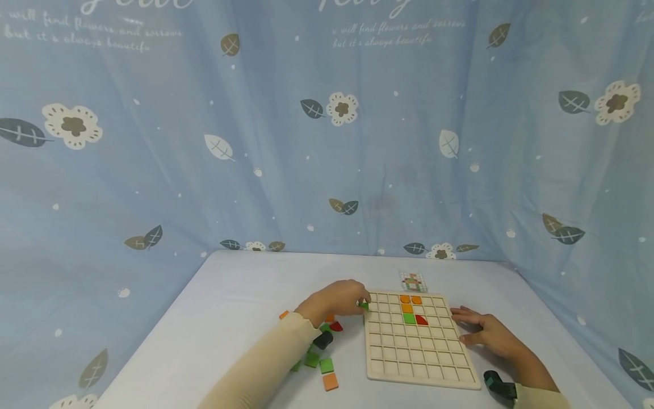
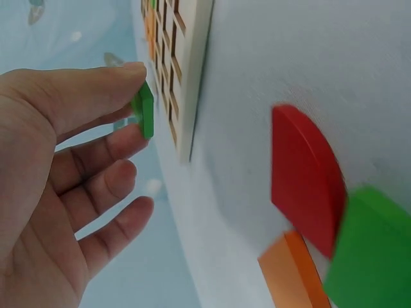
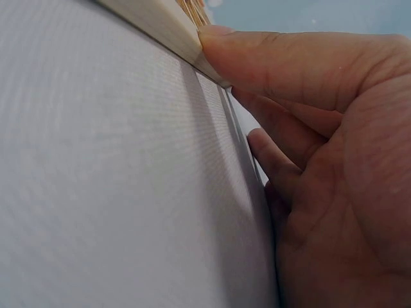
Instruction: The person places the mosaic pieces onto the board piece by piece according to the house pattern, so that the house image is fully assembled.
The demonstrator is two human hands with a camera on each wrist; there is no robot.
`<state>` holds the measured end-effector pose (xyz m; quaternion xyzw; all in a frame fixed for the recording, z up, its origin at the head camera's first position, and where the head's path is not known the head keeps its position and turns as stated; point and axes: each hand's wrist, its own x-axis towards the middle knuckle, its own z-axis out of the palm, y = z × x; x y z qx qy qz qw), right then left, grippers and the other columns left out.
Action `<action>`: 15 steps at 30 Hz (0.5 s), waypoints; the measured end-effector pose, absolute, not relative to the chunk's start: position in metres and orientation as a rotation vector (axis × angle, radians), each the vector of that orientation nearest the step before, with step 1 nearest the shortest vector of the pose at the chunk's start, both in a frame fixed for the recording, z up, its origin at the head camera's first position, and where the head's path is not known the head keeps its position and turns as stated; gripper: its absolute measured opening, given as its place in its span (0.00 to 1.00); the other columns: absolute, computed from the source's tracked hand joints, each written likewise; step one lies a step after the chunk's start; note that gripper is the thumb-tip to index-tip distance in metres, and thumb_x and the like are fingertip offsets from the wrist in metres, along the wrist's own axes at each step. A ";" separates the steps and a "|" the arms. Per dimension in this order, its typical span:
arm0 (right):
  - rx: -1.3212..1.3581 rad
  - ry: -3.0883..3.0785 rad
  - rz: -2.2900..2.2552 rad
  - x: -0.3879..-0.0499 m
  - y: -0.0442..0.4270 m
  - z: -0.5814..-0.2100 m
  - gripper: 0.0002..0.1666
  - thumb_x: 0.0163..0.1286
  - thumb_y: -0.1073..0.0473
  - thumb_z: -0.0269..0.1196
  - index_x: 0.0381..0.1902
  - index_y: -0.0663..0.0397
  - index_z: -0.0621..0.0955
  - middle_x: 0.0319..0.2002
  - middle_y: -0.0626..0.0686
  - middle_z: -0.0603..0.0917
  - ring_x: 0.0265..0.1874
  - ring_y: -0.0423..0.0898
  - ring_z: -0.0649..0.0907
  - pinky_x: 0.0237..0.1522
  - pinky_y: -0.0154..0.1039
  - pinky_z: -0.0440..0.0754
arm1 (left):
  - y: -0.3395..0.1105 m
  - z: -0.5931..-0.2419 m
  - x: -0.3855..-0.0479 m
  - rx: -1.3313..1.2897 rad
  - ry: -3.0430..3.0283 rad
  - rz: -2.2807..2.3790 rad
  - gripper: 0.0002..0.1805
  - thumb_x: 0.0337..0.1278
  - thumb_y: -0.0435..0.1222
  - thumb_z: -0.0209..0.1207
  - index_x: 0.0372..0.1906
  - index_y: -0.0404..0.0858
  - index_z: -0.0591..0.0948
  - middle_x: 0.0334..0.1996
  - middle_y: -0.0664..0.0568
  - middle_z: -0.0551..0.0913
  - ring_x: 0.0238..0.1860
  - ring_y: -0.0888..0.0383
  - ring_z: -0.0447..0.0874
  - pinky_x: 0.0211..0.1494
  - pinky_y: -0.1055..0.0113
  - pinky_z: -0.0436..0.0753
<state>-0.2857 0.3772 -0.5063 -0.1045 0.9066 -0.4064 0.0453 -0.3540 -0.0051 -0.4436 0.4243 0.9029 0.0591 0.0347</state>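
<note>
My left hand point(image 1: 341, 297) pinches a green tile point(image 2: 146, 110) between thumb and index finger, near the upper left edge of a wooden grid board point(image 1: 398, 370). In the left wrist view the other fingers are loosely bent, away from the tile. My right hand point(image 1: 487, 334) rests against the board's right edge, its thumb point(image 3: 257, 61) touching the rim and its fingers extended. On the board's upper rows sit two orange round pieces, an orange square point(image 1: 407, 308), a green square point(image 1: 409, 318) and a red quarter-circle point(image 1: 421, 320).
A small pattern card point(image 1: 413, 282) lies behind the board. Left of the board, several loose tiles are scattered, among them a red quarter-circle point(image 2: 302, 173), a green square point(image 1: 326, 365) and an orange square point(image 1: 330, 381). My left sleeve partly hides the pile. A blue curtain point(image 1: 276, 142) hangs behind the white table.
</note>
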 end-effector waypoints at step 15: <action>-0.294 2.774 -1.250 -0.287 0.378 -0.508 0.40 0.45 0.56 0.76 0.57 0.68 0.79 0.65 0.64 0.70 0.69 0.69 0.55 0.62 0.71 0.49 | 0.027 -0.450 -0.356 1.311 2.767 0.140 0.14 0.58 0.45 0.67 0.48 0.48 0.86 0.37 0.65 0.81 0.38 0.70 0.76 0.46 0.73 0.75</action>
